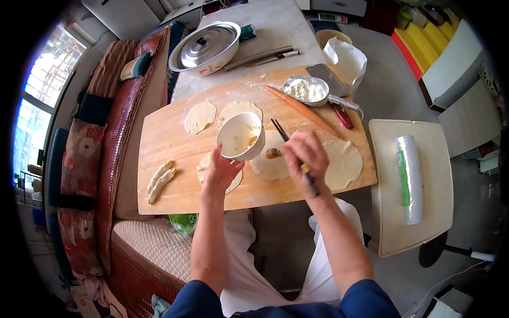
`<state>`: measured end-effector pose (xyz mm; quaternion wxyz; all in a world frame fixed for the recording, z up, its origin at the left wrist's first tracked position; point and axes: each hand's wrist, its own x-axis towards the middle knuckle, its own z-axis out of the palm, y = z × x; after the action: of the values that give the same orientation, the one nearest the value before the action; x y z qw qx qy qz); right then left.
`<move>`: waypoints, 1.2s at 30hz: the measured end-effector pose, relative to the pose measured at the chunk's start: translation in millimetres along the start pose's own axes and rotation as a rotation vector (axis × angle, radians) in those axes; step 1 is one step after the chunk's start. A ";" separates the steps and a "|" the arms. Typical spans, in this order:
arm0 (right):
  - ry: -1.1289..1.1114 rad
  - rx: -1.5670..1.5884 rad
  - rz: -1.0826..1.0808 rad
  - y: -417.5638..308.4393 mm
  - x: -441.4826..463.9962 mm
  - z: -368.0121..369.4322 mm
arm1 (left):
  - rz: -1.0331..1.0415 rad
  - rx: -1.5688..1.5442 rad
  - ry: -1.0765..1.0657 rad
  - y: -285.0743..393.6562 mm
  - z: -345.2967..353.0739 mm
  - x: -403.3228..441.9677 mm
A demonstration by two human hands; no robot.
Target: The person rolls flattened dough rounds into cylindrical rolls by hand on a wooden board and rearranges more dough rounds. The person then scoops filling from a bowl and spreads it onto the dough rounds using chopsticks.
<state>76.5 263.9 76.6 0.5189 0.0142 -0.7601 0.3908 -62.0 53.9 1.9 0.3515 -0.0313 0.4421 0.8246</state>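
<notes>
My left hand (220, 168) grips a white bowl (233, 139) tilted so that its inside shows, with some brown filling smeared on its wall. Closed around a pair of dark chopsticks (279, 130) is my right hand (306, 159), their tips pointing away from me. Beside that hand a small heap of brown filling (273, 153) lies on a flat dough round (263, 167). Another dough round (343, 163) is to the right, and one (204, 169) lies partly hidden behind my left hand. Two more, a dough round (200, 117) and a dough round (241, 109), lie farther back.
On the wooden board (185, 196) are a twisted dough strip (160, 182), a rolling pin (303, 110), a metal scoop of flour (307, 90), a scraper (327, 79) and a red-handled tool (342, 115). A lidded basin (205, 46) stands behind; a wrap roll (409, 180) lies on a stool (437, 212).
</notes>
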 end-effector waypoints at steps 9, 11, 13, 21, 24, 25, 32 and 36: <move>-0.150 -0.148 -0.236 -21.3 -25.2 23.8 | 0.050 0.009 0.002 -14.2 11.1 -9.7; -0.154 -0.126 -0.244 -24.5 -25.2 23.6 | 0.039 -0.011 0.014 -13.7 8.0 -11.3; -0.160 -0.084 -0.257 -28.9 -21.4 20.1 | 0.038 -0.026 0.015 -11.3 8.4 -12.4; -0.135 -0.103 -0.184 -17.6 -24.0 10.1 | 0.059 -0.168 -0.045 -2.2 5.3 -10.0; -0.143 -0.098 -0.186 -19.0 -28.1 16.0 | 0.005 -0.232 -0.061 -2.3 11.1 -9.9; -0.144 -0.099 -0.185 -19.3 -29.1 17.7 | 0.005 -0.237 -0.057 -3.2 14.1 -10.8; -0.135 -0.132 -0.202 -23.3 -32.7 26.6 | -0.017 -0.211 -0.088 -19.5 4.0 -3.3; -0.133 -0.078 -0.200 -34.3 -29.0 25.8 | -0.015 -0.145 -0.043 -23.4 15.2 -6.3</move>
<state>84.5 213.2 69.3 0.5040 0.0956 -0.8021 0.3056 -39.1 70.3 -3.2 0.3639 -0.0424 0.3734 0.8523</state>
